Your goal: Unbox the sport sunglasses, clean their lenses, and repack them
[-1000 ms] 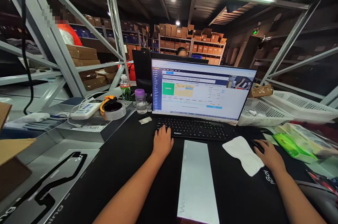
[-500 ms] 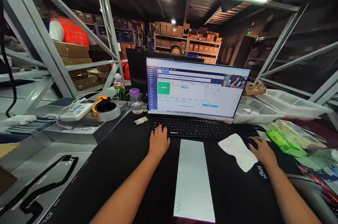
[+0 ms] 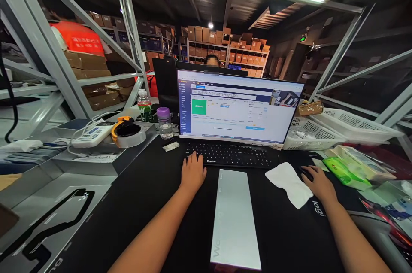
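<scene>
My left hand lies with fingers stretched out over the left end of a black keyboard and holds nothing. On the right, my right hand is curved over a dark computer mouse, most of which it hides. Between my forearms a long pale-grey box lies flat on the black desk mat. A white cloth or tissue is just left of my right hand. Behind the keyboard stands a lit monitor with a web page and a green square.
A purple-lidded bottle, a drink bottle and a tape roll stand to the left. White plastic baskets and a green tissue pack are on the right. Metal frame bars flank the desk. A person in a red vest is beyond.
The view has shifted very slightly. The person in the red vest has moved a little left and turned more of their back. Both my hands stay in place.
</scene>
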Available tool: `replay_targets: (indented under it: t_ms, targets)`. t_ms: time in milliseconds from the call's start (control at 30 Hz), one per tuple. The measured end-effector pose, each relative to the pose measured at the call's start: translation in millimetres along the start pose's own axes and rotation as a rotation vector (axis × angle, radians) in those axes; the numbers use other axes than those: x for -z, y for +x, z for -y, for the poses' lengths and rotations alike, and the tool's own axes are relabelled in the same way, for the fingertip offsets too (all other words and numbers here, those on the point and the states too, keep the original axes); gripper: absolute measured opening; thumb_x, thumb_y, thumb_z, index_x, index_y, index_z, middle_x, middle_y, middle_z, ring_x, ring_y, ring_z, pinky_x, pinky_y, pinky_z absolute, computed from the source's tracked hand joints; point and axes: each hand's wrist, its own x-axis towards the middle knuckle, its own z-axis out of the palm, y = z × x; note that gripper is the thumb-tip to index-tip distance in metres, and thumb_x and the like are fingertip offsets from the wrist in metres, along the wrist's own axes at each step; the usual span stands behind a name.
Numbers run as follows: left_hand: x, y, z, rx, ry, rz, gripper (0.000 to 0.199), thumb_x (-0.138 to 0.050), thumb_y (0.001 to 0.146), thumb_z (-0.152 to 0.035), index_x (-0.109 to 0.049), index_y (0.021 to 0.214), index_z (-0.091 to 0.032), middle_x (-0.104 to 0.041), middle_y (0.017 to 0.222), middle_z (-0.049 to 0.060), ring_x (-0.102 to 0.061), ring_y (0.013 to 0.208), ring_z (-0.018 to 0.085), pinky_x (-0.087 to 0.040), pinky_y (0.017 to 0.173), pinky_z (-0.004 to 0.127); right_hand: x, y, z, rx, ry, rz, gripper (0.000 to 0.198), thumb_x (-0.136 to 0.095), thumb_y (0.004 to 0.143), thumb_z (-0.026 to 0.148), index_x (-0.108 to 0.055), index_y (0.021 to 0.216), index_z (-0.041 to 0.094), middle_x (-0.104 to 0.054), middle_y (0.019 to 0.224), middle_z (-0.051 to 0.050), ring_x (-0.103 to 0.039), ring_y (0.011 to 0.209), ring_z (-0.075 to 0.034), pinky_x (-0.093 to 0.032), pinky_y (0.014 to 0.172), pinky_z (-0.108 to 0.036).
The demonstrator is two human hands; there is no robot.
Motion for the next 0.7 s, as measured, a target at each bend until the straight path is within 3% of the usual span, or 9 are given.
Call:
replay_targets:
  t_ms: [700]
  targets:
    - [-0.2, -0.9, -0.4, 0.003, -0.006, 0.009, 0.041, -0.062, 0.089, -0.023, -0.057, 0.128, -0.012, -0.05, 0.147, 0.024, -0.051, 0.134, 0.035, -0.039, 0.114, 0.053, 0.8, -2.3, -1.7, 0.024, -0.005, 0.032, 0.048, -0.045, 0.091, 0.05, -0.069, 0.126, 0.027, -0.057, 0.134, -0.01, -0.062, 0.119, -0.03, -0.056, 0.088, -0.043]
